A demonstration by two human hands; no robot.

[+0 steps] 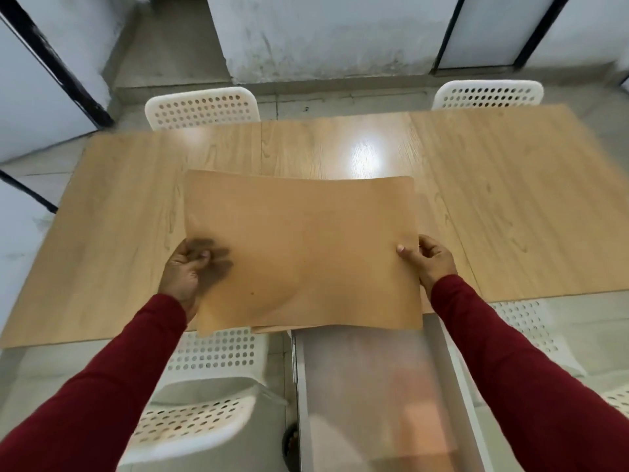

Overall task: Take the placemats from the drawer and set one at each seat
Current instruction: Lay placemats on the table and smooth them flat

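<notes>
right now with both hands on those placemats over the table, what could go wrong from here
1. The placemats look like a thin stack, with a second edge peeking out at the near side; the left hand and right hand grip only the side edges, so a lower sheet may slide out.
2. The sheets bow in the middle and could crease.
3. The drawer stands open right by the person, so stepping towards a chair risks a bump.

Bright even light, glare patch on table (366, 155) — blurred left hand (190, 267), wide-angle edge bending
</notes>
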